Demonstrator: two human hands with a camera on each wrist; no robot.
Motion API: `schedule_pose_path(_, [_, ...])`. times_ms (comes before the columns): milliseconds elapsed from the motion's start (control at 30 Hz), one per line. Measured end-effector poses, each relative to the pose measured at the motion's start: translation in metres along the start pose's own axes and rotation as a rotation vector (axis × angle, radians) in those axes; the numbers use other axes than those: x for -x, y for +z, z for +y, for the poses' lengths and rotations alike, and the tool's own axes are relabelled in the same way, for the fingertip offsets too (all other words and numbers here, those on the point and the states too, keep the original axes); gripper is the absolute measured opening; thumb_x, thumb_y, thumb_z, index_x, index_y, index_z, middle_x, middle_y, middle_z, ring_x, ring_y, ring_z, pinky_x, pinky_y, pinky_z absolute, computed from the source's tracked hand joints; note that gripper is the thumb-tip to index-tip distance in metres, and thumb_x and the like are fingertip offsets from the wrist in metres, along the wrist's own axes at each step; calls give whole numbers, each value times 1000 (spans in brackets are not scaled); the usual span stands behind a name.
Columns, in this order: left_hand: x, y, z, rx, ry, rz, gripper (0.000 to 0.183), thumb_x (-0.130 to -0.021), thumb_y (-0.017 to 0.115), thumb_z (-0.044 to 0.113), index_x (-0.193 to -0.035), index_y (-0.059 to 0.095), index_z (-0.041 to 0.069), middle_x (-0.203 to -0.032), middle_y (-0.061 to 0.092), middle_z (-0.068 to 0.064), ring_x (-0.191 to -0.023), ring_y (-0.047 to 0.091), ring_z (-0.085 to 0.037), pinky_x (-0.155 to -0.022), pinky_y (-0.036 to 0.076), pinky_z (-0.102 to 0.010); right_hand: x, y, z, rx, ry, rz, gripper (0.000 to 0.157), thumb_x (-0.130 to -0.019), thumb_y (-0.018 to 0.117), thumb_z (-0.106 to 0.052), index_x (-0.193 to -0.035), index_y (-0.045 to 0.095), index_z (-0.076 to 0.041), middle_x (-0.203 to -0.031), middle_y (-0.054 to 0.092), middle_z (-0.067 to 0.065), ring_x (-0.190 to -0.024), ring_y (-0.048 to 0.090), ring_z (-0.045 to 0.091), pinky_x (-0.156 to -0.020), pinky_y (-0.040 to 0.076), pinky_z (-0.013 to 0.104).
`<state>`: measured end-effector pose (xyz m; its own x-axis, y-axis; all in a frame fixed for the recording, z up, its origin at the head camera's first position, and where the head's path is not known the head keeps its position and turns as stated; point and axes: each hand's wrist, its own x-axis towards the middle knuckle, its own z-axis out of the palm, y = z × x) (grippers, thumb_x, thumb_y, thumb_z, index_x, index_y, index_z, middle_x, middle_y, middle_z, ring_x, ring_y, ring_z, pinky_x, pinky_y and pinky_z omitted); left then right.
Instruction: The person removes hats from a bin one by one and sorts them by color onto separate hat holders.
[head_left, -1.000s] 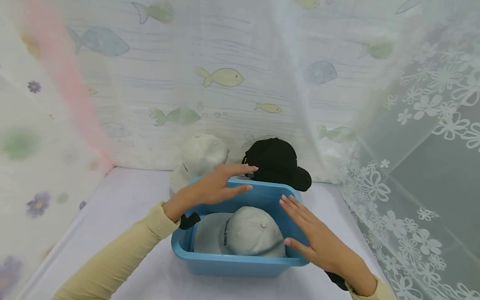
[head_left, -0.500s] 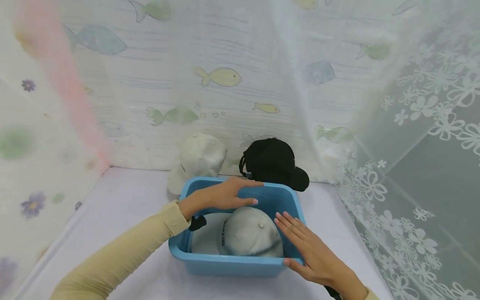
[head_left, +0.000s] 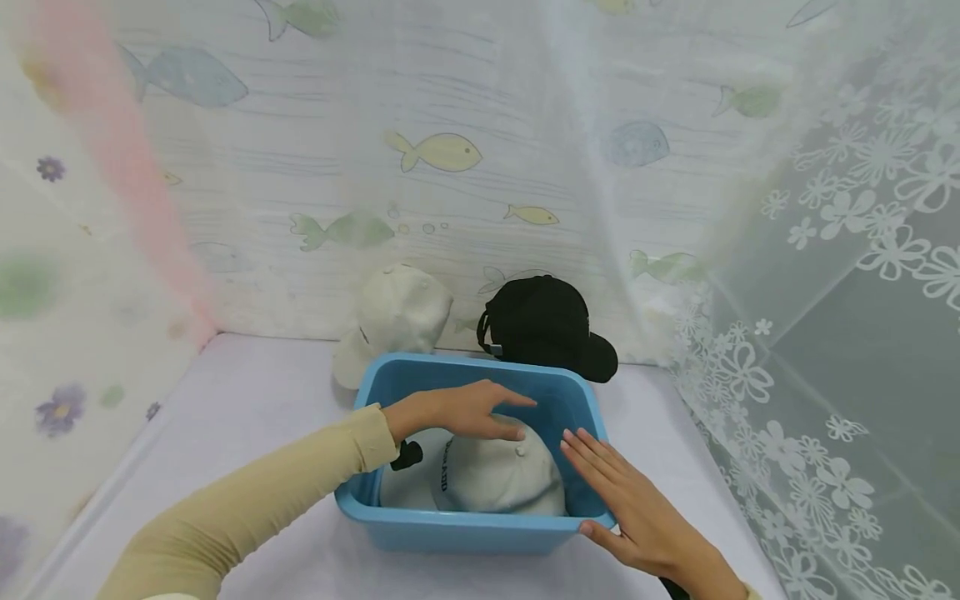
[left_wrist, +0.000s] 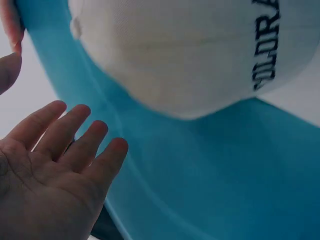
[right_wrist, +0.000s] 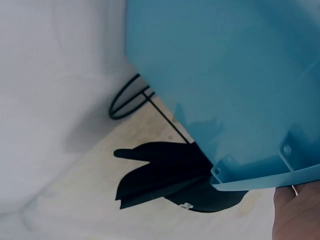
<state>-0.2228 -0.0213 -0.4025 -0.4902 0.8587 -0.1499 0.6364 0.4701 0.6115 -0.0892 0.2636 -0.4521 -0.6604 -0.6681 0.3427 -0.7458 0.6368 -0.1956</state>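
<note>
A light grey baseball cap (head_left: 495, 479) with dark lettering lies in the blue plastic tub (head_left: 465, 533), brim to the left. Over the tub, my left hand (head_left: 468, 410) reaches in with straight fingers, its thumb overlapping the top of the crown. In the left wrist view, that hand (left_wrist: 60, 165) shows palm and relaxed fingers apart from the cap (left_wrist: 165, 55). My right hand (head_left: 630, 500) has straight fingers along the tub's right side, thumb at the front right corner of the rim. At the lower right of the right wrist view, part of this hand (right_wrist: 300, 212) shows against the rim.
Behind the tub stand a white cap (head_left: 401, 308) and a black cap (head_left: 540, 321). The right wrist view shows the black cap (right_wrist: 165, 172) by a thin black wire stand (right_wrist: 122, 102). White cloth (head_left: 255, 392) covers the table, and fish-print curtains (head_left: 450, 83) hang behind.
My left hand has come down and slightly right, from above the back rim into the tub over the cap. My right hand has lowered a little to the rim. The caps stay put.
</note>
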Motion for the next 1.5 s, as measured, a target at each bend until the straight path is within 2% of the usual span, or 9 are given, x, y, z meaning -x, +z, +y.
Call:
schedule_pose_path(233, [-1,7,-1,-32,-113,-92,64,-100,64,37,-154,44,8,-156,48,-7,-144,45,-23,-117,41,-41,-1,1,1,-8,-4,0,72,-105,44,-50,-162,27,-9,-168,28,6,-156,21,26,-126,5,22])
schedule_pose_path(367, [-3,14,-3,-70,-104,-128,69,-98,66,38,-154,42,6,-159,43,-10,-146,41,-24,-118,38,-37,0,1,2,-25,-8,5,70,-105,47,-46,-162,28,-10,-167,29,7,-155,23,28,-126,5,22])
schedule_pose_path(567, [-6,30,-7,-128,-83,-106,81,-94,72,40,-156,37,3,-163,34,-17,-151,34,-30,-121,34,-39,0,0,4,-25,-27,0,67,-106,46,-43,-161,28,-9,-167,30,7,-155,24,29,-126,8,23])
schedule_pose_path(800, [-5,37,5,-198,-111,-100,84,-91,76,41,-156,39,4,-163,36,-13,-151,34,-27,-123,31,-39,-1,-4,6,6,-41,-5,67,-107,46,-45,-161,29,-9,-167,30,7,-154,26,28,-126,9,23])
schedule_pose_path(1067, [-4,43,12,-192,-149,-76,69,-95,73,33,-151,45,5,-143,60,-8,-128,58,-20,-105,49,-31,3,-6,7,11,-4,-4,67,-104,53,-38,-161,29,-11,-167,30,6,-154,26,27,-126,7,21])
schedule_pose_path(1167, [-5,44,11,-180,-127,-33,54,-97,71,27,-143,54,5,-130,67,-8,-112,65,-21,-89,55,-28,3,-6,7,12,0,-3,67,-104,53,-38,-161,29,-12,-167,30,6,-154,26,27,-126,7,21])
schedule_pose_path(1300, [-5,45,9,-142,-83,14,27,-98,70,17,-121,66,5,-98,70,-7,-76,65,-17,-60,47,-24,2,-5,8,13,-7,-7,68,-104,52,-40,-161,29,-11,-167,29,7,-154,27,28,-126,8,21])
schedule_pose_path(1400, [-5,45,8,-138,-59,30,18,-98,70,15,-112,69,5,-83,66,-6,-64,58,-13,-54,39,-21,3,-4,9,14,-10,-5,68,-105,51,-41,-161,29,-11,-167,29,7,-154,27,28,-126,9,22])
schedule_pose_path(1500, [-5,42,10,-137,-45,41,14,-97,70,14,-108,72,5,-77,63,-5,-62,56,-12,-55,36,-19,3,-4,9,13,-9,2,68,-105,51,-40,-161,29,-10,-167,30,8,-154,27,27,-126,9,22])
